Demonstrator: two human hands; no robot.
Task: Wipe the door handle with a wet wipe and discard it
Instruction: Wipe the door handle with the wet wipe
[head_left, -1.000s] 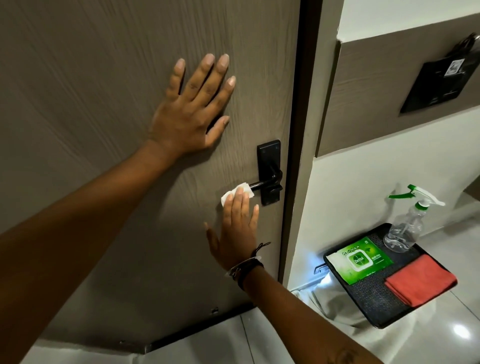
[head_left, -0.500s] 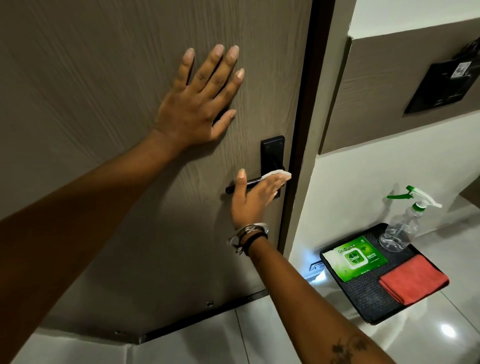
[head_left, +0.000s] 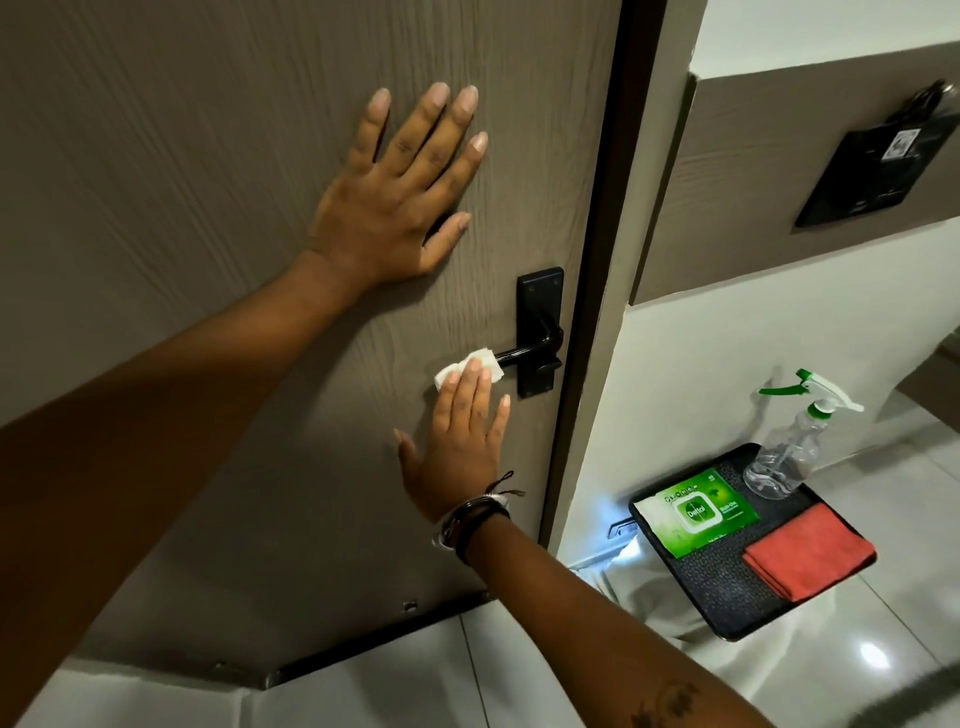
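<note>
A black lever door handle (head_left: 537, 344) on a black backplate sits at the right edge of a grey-brown wood-grain door (head_left: 182, 156). A small folded white wet wipe (head_left: 470, 366) covers the free left end of the lever. My right hand (head_left: 460, 449) presses the wipe onto the lever with flat, extended fingertips, palm toward the door; bracelets circle its wrist. My left hand (head_left: 402, 195) lies flat on the door above and left of the handle, fingers spread, holding nothing.
To the right of the door frame, a black tray (head_left: 727, 587) stands near the floor on something draped in white. It carries a green wet-wipe pack (head_left: 696, 512), a clear spray bottle (head_left: 792, 441) and a folded red cloth (head_left: 808, 553). A black wall panel (head_left: 878, 171) hangs higher up.
My right hand has slid the wipe from the handle's base by the backplate back out to the lever's free left end, fingers now flattened. My left hand stays flat on the door.
</note>
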